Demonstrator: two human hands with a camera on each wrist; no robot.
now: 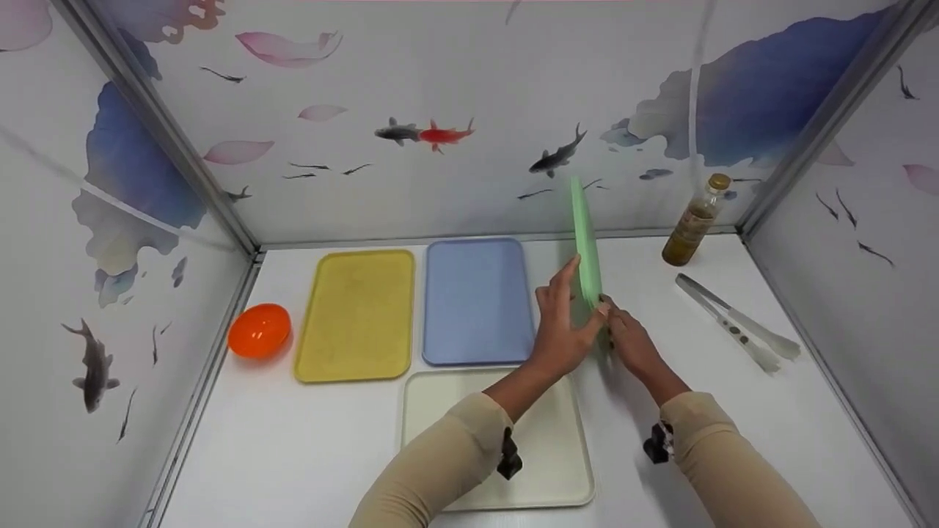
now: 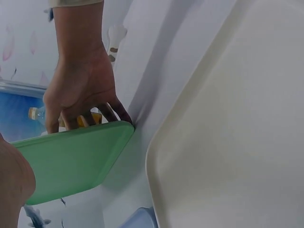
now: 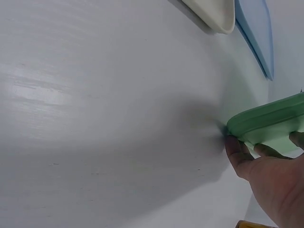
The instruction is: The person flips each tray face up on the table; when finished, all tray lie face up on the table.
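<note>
A light green tray (image 1: 586, 253) is held on edge, nearly vertical, between the two hands at right of centre. The left hand (image 1: 563, 339) grips it from the left, its fingers along that side and the thumb near the close end. From the other side the right hand (image 1: 637, 345) holds it, fingertips against the tray's face and edge, as the right wrist view shows. Whether the tray's lower edge touches the table cannot be told. Below the left arm lies a cream tray (image 1: 499, 469), partly covered by the sleeve. Left of the hands is a blue tray (image 1: 477, 301).
A yellow tray (image 1: 357, 315) lies left of the blue one, with an orange bowl (image 1: 260, 331) beside it. At the right stand a bottle of amber liquid (image 1: 691, 227) and, nearer, metal tongs (image 1: 733, 320). Patterned walls enclose the white table (image 1: 293, 447).
</note>
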